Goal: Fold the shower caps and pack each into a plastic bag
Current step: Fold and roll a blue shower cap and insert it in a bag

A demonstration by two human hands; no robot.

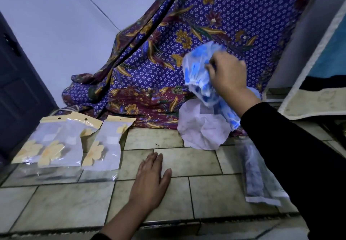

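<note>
My right hand grips a crumpled blue-and-white shower cap and holds it up in the air at the right, in front of the patterned cloth. Below it a pale lilac shower cap lies spread on the tiled floor. My left hand rests flat on the tiles, fingers straight, holding nothing. At the left lie three clear plastic bags with yellow flower print and yellow header strips, partly overlapping. A narrow packed bag with a dark folded cap lies at the right, beside my right sleeve.
A purple batik cloth hangs and piles up behind the work spot. A dark blue door stands at the left. A cream-edged mat leans at the right. The tiled floor drops at a step edge near me.
</note>
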